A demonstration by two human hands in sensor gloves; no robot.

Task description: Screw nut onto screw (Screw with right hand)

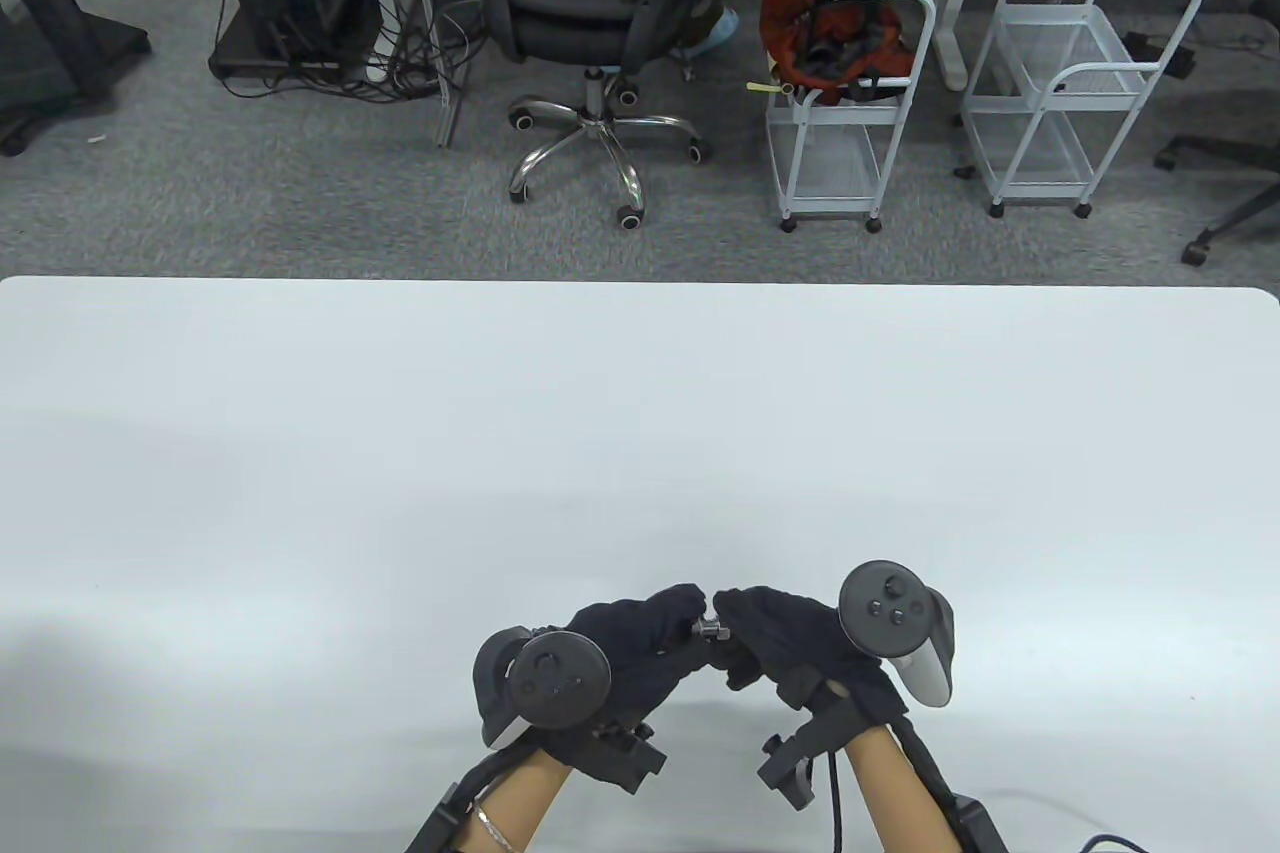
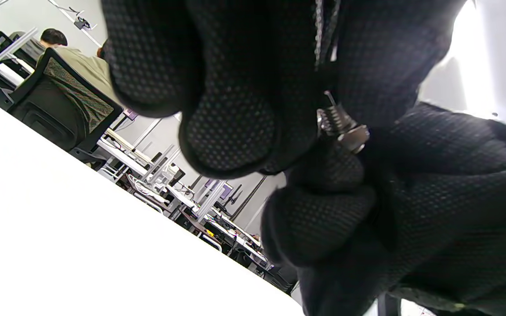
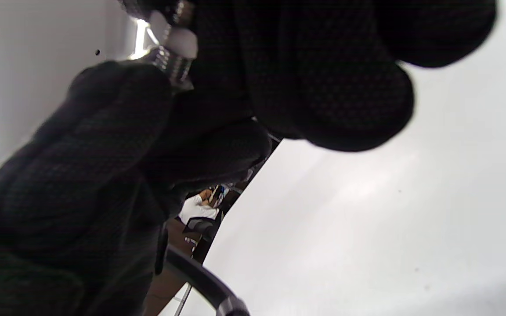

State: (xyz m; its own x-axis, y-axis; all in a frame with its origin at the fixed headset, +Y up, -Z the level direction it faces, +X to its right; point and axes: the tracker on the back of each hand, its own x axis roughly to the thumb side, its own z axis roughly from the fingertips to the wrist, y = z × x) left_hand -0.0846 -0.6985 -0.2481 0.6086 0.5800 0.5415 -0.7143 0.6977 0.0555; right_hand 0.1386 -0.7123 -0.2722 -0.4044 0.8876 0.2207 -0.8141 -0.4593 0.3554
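Between the two gloved hands, low over the near edge of the tabletop (image 1: 640,413): a small screw (image 1: 708,629) with a nut (image 2: 353,138) on its thread, lying roughly sideways. Pretty tiny in the table view, much clearer from the left wrist, with shiny thread and the hex nut right up against the gloves. Same bit of metal visible top-left in the right wrist view, a little blurry.

Left hand (image 1: 625,658) pinching the screw's left end, fingers (image 2: 229,131) curled in tight around it. Right hand (image 1: 780,643) closed in from the other side, fingers (image 3: 332,87) bunched onto the nut end. Can't tell exactly which fingertips touch the nut and which touch the screw, too much black glove in the way. Both hands nearly knuckle to knuckle, held above the white surface rather than resting on it, as far as can be judged.

Trackers strapped on the back of each hand, bare forearms coming in from the bottom edge.

Further back, past the far edge: grey carpet, a black office chair (image 1: 590,3), and two white wire carts (image 1: 850,123).
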